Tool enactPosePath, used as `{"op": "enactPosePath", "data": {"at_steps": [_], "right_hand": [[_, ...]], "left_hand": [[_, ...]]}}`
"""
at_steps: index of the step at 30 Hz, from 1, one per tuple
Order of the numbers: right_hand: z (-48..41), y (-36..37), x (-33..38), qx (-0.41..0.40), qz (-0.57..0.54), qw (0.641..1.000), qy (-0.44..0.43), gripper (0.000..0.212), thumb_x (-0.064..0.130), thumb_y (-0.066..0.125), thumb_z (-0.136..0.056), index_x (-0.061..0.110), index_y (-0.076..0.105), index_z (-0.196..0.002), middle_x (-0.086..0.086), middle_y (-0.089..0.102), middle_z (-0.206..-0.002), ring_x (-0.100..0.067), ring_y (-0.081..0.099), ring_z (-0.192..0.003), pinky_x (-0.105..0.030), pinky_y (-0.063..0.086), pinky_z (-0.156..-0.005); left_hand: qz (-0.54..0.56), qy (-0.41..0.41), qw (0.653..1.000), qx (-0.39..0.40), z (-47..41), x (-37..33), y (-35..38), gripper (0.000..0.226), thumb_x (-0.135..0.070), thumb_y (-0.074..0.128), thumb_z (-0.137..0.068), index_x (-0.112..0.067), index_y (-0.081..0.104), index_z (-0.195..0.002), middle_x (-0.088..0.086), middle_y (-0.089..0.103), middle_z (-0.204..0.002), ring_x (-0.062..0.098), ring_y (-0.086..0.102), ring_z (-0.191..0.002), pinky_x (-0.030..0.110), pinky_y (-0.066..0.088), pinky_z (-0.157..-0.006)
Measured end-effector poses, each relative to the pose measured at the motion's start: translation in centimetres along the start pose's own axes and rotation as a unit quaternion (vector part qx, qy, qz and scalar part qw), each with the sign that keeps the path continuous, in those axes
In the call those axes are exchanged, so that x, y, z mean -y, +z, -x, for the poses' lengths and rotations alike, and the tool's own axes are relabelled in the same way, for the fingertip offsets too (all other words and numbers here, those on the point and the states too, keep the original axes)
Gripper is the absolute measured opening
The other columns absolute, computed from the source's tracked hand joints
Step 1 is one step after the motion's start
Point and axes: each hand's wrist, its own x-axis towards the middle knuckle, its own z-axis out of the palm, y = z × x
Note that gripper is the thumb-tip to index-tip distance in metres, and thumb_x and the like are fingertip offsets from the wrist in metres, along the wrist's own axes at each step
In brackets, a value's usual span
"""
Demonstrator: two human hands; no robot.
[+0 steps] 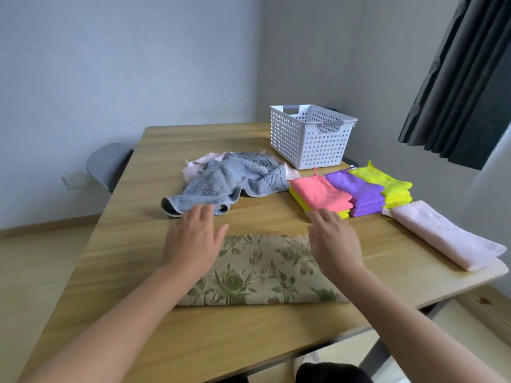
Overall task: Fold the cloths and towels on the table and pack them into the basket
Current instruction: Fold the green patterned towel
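White perforated basket [312, 134] stands far right on the table [132, 272]; its floor is hidden.
Left hand [193, 239], fingers straight and spread, is over the far-left corner of the floral cloth [262, 269], a folded beige-green rectangle at near centre. Fingertips are near the crumpled grey towel [229, 183]. Right hand [334, 239], fingers likewise straight, is over the far-right corner, near the pink stack [318, 193]. Contact with the cloth: cannot tell.

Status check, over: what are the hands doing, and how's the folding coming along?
Both open: left hand, right hand over the folded floral cloth. Grey towel crumpled beyond. Nothing blocks the white basket.
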Motion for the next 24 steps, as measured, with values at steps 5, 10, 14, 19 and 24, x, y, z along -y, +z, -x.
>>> {"op": "enactPosePath", "data": {"at_steps": [5, 10, 14, 19, 24], "right_hand": [[2.7, 1.2, 4.9, 0.305, -0.092, 0.948, 0.002, 0.069, 0.062, 0.014, -0.092, 0.027, 0.008, -0.152, 0.001, 0.002, -0.160, -0.027, -0.004, -0.147, -0.047, 0.000, -0.118], [3.4, 1.6, 4.8, 0.317, -0.037, 0.948, -0.007, 0.087, 0.077, -0.009, -0.069, 0.042, 0.001, -0.148, 0.007, -0.005, -0.159, -0.024, -0.011, -0.146, -0.053, -0.009, -0.114], [3.5, 1.5, 4.9, 0.312, -0.040, 0.949, -0.003, 0.085, 0.075, -0.009, -0.069, 0.045, 0.001, -0.147, 0.008, -0.004, -0.159, -0.024, -0.010, -0.146, -0.053, -0.009, -0.115], [3.7, 1.3, 4.1, 0.310, -0.022, 0.950, 0.001, 0.082, 0.074, -0.009, -0.072, 0.044, -0.001, -0.148, 0.007, -0.005, -0.159, -0.024, -0.010, -0.146, -0.051, -0.006, -0.116], [4.3, 1.2, 2.5, 0.295, 0.000, 0.955, 0.015, 0.091, 0.078, -0.011, -0.068, 0.040, 0.004, -0.149, 0.007, -0.001, -0.160, -0.022, -0.005, -0.147, -0.049, -0.002, -0.117]], "left_hand": [[0.103, 0.113, 0.970, 0.187, 2.3, -3.0, 2.8, 0.077, -0.064, -0.002, -0.085, -0.026, 0.001, -0.151, -0.002, -0.004, -0.159, 0.012, -0.005, -0.146, 0.038, -0.002, -0.118], [0.054, 0.107, 0.967, 0.223, 3.0, -1.8, 4.0, 0.083, -0.074, -0.016, -0.071, -0.040, -0.010, -0.147, -0.004, -0.016, -0.157, 0.015, -0.015, -0.145, 0.044, -0.010, -0.116], [0.040, 0.090, 0.971, 0.218, 3.2, -1.6, 4.0, 0.081, -0.067, -0.015, -0.070, -0.042, -0.010, -0.146, -0.003, -0.016, -0.157, 0.018, -0.013, -0.145, 0.048, -0.009, -0.116], [0.025, 0.056, 0.973, 0.222, 3.2, -0.6, 3.7, 0.062, -0.062, 0.007, -0.092, -0.039, -0.010, -0.148, 0.000, -0.015, -0.158, 0.020, -0.013, -0.145, 0.045, -0.008, -0.117], [0.015, 0.026, 0.973, 0.230, 3.2, 0.8, 3.4, 0.063, -0.061, 0.008, -0.093, -0.036, -0.008, -0.149, 0.003, -0.014, -0.158, 0.020, -0.012, -0.145, 0.041, -0.008, -0.118]]}}
